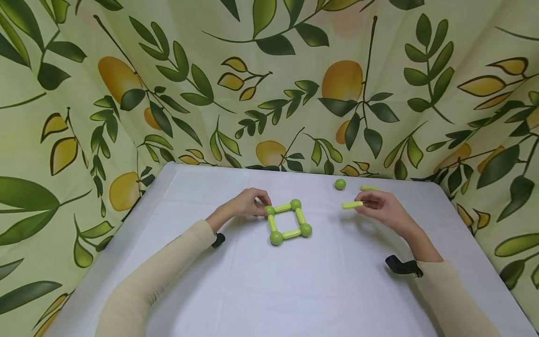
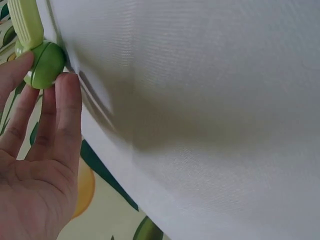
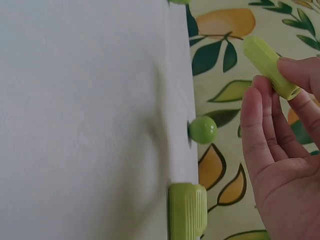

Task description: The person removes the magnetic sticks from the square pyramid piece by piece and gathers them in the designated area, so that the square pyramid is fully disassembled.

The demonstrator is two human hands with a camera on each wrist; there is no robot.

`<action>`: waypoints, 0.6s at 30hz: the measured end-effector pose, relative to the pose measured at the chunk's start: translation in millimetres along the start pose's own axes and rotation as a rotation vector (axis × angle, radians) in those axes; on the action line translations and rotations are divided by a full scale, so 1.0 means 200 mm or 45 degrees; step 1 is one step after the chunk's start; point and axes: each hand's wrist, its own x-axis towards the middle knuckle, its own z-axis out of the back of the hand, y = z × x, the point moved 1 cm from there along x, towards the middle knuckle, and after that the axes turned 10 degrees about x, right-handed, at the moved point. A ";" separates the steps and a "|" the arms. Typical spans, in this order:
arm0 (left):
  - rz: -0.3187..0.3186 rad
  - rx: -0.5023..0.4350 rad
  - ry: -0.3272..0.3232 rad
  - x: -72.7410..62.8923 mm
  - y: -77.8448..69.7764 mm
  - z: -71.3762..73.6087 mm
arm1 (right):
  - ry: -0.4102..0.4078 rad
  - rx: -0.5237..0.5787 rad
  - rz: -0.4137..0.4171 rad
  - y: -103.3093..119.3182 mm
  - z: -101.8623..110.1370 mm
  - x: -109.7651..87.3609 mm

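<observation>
On the white table lies a square frame of light green rods (image 1: 291,234) joined by green balls (image 1: 306,230) at its corners. My left hand (image 1: 251,202) pinches the far-left corner ball (image 2: 47,65) between thumb and fingers; a ribbed rod (image 2: 26,22) sticks out of that ball in the left wrist view. Right of the frame, my right hand (image 1: 382,209) holds a loose ribbed rod (image 3: 270,67) above the table, pinched near one end. Its free end points left, toward the frame, with a gap between them.
Near the table's back edge sits a single green ball (image 1: 340,184). Beside it, behind my right hand, lie light green rods (image 3: 186,212), partly hidden in the head view. A leaf-patterned curtain (image 1: 269,93) hangs behind the white table (image 1: 269,290).
</observation>
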 end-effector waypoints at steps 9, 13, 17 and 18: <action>-0.003 0.041 0.047 0.01 -0.03 0.01 | -0.058 -0.026 -0.023 -0.01 0.10 -0.06; -0.022 0.081 0.061 0.01 -0.04 0.02 | -0.110 -0.023 -0.024 -0.01 0.15 -0.08; -0.006 0.116 0.069 0.01 -0.05 0.03 | -0.170 -0.084 -0.050 -0.03 0.21 -0.10; 0.002 0.120 0.072 0.02 -0.06 0.03 | -0.186 -0.102 -0.059 -0.04 0.23 -0.11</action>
